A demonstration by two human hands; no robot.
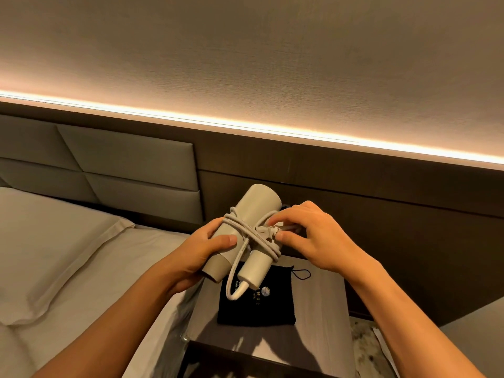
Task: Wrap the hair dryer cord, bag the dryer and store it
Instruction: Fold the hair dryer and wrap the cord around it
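A pale grey hair dryer (255, 204) is held up over the nightstand, its folded handle (257, 266) pointing down toward me. My left hand (203, 245) grips the barrel from the left, thumb on top. The matching cord (246, 231) crosses around barrel and handle in several turns, with a loop hanging below. My right hand (308, 233) pinches the plug end (268, 230) of the cord against the dryer's right side. A black drawstring bag (259, 304) with a small logo lies flat on the nightstand underneath.
The grey nightstand (313, 323) stands between a bed with pale sheets and a pillow (49, 249) on the left and another bed corner (480, 323) at the right. A padded headboard (122, 165) and dark wall panel lie behind.
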